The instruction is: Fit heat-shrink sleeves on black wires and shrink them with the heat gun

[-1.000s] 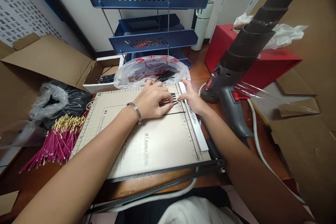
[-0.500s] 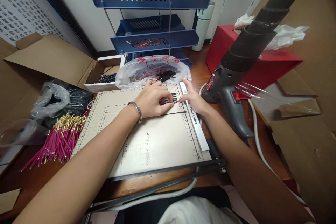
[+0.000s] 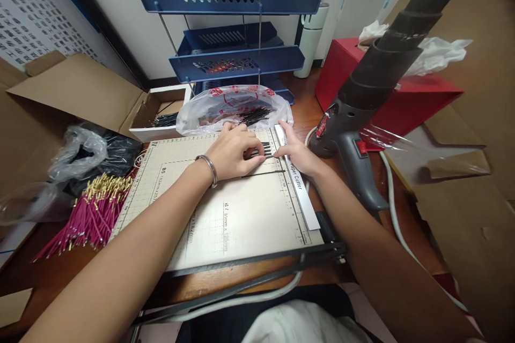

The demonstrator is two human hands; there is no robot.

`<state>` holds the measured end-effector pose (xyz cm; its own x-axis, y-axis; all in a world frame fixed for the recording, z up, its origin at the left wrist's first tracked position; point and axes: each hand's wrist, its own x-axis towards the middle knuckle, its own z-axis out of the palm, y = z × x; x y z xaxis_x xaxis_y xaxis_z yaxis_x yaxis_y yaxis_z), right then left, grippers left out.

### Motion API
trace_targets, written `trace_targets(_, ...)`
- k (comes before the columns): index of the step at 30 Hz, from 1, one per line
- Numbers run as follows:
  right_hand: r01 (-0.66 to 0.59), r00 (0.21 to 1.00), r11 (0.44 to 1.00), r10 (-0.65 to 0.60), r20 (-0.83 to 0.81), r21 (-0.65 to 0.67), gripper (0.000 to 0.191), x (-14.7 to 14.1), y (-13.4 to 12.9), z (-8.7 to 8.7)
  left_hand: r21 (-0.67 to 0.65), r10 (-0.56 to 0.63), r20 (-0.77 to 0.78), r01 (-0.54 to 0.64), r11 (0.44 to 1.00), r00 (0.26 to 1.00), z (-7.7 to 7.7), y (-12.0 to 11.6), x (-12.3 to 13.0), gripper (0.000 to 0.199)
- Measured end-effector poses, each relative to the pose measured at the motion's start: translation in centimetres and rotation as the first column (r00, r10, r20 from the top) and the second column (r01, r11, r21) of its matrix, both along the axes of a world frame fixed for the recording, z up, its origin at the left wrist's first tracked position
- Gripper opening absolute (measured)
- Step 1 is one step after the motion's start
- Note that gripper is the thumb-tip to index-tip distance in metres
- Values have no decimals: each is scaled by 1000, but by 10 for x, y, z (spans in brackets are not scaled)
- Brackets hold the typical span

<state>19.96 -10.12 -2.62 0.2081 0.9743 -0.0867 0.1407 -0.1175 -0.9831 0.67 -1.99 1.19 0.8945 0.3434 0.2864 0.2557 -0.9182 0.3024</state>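
A cream paper cutter point(image 3: 249, 214) with printed grid lines lies on the desk before me. My left hand point(image 3: 237, 151), a metal bangle on its wrist, is closed over several short black cords point(image 3: 267, 149), whose ends stick out side by side to the right of its fingertips. One longer black cord point(image 3: 273, 172) lies apart below them on the board. My right hand point(image 3: 296, 151) rests across the white guard strip point(image 3: 306, 201) marked "Paper Cutter". Its fingers are apart, with the thumb tip close to the cord ends.
Behind the cutter lies a plastic bag point(image 3: 193, 118) holding black cords, below a blue rack point(image 3: 237, 69). A bundle of magenta cords with gold tips point(image 3: 92, 214) sits left. At right stand a heat gun point(image 3: 362, 144) and a red box point(image 3: 426, 96). A cutter arm point(image 3: 241, 289) crosses the front.
The black cord ends sit slightly more evenly lined up beside my left fingertips. Both hands stay almost in place.
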Motion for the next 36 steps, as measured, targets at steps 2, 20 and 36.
trace_targets(2,-3,1000,1000,3,1,3,115,0,0,0,-1,-2,4,2,1000,1000,0,0,0,23)
trace_targets(20,24,1000,999,-24,13,33,108,-2,3,-4,-70,-58,-30,55,996,998,5,-3,-1,26)
trace_targets(36,43,997,999,-45,68,32,107,-6,-2,0,-29,-19,-38,18,999,999,3,-2,0,23)
